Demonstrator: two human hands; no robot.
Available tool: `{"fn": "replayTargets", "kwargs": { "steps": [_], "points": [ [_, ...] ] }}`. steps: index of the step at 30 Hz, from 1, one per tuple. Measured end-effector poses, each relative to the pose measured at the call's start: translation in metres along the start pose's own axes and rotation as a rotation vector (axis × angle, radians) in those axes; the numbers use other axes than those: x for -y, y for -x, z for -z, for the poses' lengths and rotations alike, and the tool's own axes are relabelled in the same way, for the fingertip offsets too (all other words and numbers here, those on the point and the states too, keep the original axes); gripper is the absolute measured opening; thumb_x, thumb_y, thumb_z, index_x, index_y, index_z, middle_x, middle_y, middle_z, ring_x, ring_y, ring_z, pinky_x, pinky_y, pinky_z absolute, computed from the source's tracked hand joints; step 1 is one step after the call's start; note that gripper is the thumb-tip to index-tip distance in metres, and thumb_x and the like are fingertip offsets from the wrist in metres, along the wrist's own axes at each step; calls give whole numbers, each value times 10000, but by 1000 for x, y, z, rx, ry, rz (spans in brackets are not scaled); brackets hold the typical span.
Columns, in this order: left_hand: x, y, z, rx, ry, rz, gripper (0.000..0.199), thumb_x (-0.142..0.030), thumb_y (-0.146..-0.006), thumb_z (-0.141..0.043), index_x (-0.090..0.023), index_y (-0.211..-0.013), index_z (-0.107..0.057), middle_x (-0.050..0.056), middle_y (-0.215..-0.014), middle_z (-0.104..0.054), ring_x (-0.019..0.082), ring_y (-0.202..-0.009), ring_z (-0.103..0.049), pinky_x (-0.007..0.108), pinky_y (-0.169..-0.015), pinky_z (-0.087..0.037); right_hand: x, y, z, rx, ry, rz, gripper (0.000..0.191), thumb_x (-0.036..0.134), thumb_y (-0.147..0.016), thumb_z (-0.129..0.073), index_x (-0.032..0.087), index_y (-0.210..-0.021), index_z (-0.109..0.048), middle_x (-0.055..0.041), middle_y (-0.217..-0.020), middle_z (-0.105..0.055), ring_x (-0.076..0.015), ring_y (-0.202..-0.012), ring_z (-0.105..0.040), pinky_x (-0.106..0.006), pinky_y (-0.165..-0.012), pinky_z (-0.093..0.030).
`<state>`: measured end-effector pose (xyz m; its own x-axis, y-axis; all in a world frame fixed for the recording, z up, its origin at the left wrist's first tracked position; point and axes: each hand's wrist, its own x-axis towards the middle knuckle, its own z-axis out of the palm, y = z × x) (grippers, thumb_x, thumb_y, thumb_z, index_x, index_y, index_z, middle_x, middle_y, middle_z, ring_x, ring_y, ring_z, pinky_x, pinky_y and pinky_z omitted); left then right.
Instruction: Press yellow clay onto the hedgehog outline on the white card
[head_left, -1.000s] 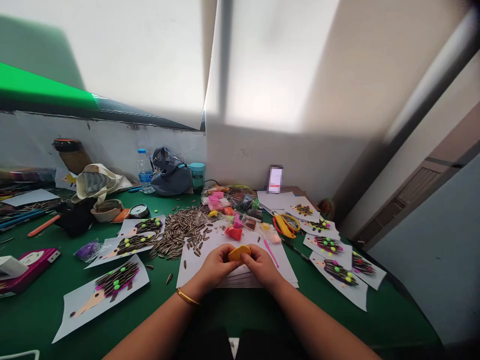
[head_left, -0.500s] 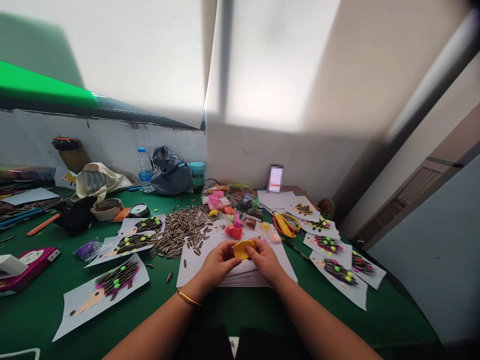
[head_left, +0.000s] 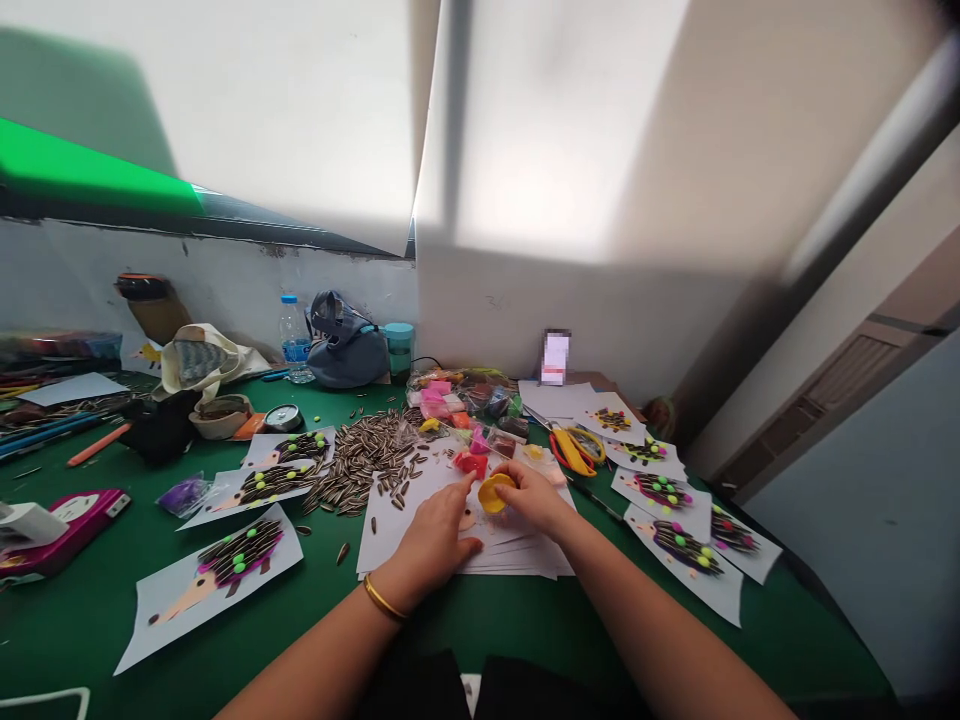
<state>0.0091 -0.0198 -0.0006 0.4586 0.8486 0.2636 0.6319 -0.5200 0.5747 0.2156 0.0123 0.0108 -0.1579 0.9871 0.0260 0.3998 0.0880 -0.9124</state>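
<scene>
A flat, rounded piece of yellow clay is pinched in my right hand, held above a stack of white paper. My left hand rests over the same paper, fingers stretched forward and thumb apart, holding nothing. Between the hands, a small peach shape with a dark dot shows on the top sheet, partly hidden. Red clay lies just beyond my left fingertips. A heap of striped sunflower seeds spreads to the left of the paper.
Hedgehog pictures with seed spines lie at left and right. Yellow-handled scissors, a black pen and packs of coloured clay lie beyond the paper. A phone leans on the wall; a magenta device sits far left.
My left hand has let go of the yellow clay and moved down onto the paper, its fingers spread. My right hand alone now holds the clay. The view has shifted slightly.
</scene>
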Motion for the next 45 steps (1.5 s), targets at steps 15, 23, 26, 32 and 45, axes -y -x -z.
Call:
{"fn": "replayTargets", "kwargs": {
  "steps": [15,23,26,32,45],
  "points": [
    [1,-2,0,13,-40,1,800,-186,-681,-746,-233,-1398,-395,113,-1354,-518,282,-1227,-505,467,-1055,-393,-6,7,-23,-73,389,-8,288,197,-826,-498,235,-1101,-577,-36,-1028,-689,-194,-925,-626,-266,-762,-414],
    [0,-2,3,26,-86,-52,541,-198,-707,-745,-236,-1217,-566,85,-1293,-557,274,-1172,-538,444,-1018,-432,1,10,-22,-77,469,-34,246,215,-840,-495,244,-1069,-580,-33,-1036,-692,-199,-938,-622,-261,-732,-388],
    [-2,-1,5,56,-147,-119,462,-210,-745,-728,-274,-1185,-602,57,-1316,-547,264,-1158,-545,428,-1010,-435,2,11,-22,-62,473,-44,230,226,-841,-502,243,-1053,-588,-30,-1007,-697,-195,-905,-627,-257,-710,-385],
    [-9,1,10,125,-278,-192,402,-260,-821,-673,-323,-1211,-598,23,-1297,-574,252,-1074,-547,419,-935,-450,-2,5,-15,-14,351,1,188,216,-804,-551,231,-970,-638,-22,-960,-700,-189,-882,-628,-258,-731,-420],
    [-10,1,11,141,-286,-196,376,-264,-835,-642,-317,-1204,-599,16,-1304,-583,272,-1095,-525,437,-931,-432,-19,-6,13,-39,84,-126,212,152,-828,-482,199,-949,-649,-20,-865,-716,-157,-751,-680,-266,-690,-534]
  ]
}}
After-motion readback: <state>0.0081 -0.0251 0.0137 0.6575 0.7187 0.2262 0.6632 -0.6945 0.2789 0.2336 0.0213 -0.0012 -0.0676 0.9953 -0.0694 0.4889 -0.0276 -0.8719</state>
